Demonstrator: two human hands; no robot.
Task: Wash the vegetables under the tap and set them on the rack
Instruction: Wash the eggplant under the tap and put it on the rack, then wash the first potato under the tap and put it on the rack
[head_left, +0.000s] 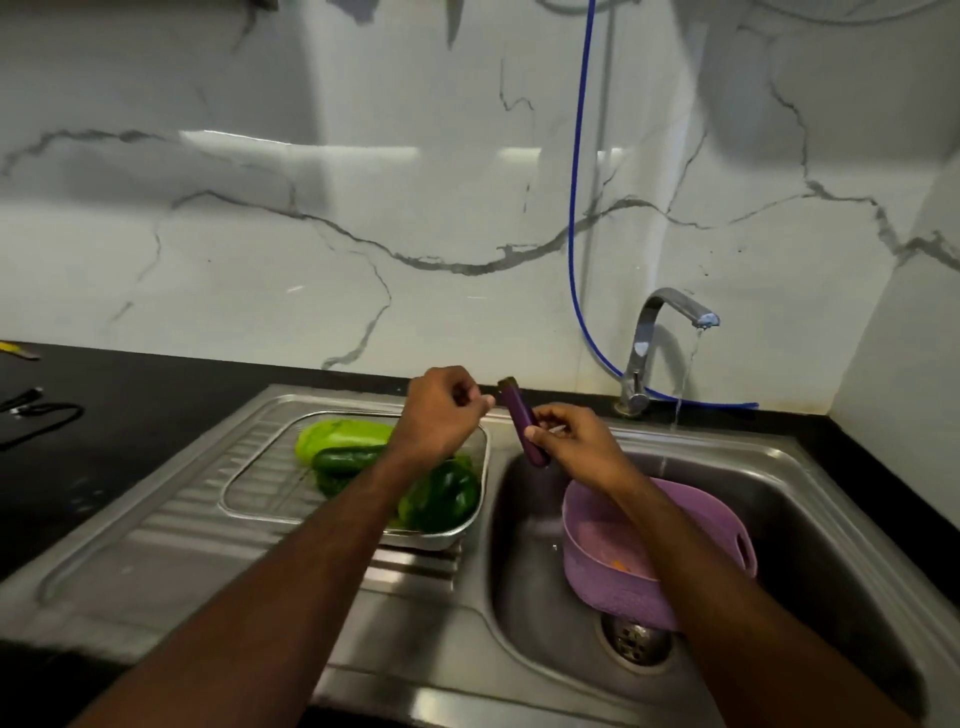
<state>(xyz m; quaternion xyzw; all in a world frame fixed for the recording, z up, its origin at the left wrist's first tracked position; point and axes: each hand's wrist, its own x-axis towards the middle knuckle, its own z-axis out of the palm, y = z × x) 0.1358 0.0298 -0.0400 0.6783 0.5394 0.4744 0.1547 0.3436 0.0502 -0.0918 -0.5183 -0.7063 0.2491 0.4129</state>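
My right hand (569, 441) grips a slim purple eggplant (519, 415) by its lower part, held upright over the sink's left rim. Just to the left of the eggplant's stem, my left hand (441, 410) hovers with curled fingers and holds nothing. A metal rack tray (249, 493) sits on the draining board with a pale green vegetable (343, 434), a cucumber (348, 460) and a dark green pepper (447, 496) in it. The tap (660, 332) at the back right runs a thin stream of water into the sink.
A purple plastic colander (722, 525) lies tilted in the steel sink basin (841, 561), above the drain (636, 636). A blue hose (574, 208) hangs down the marble wall behind the tap. Black cables (36, 410) lie on the dark counter at left.
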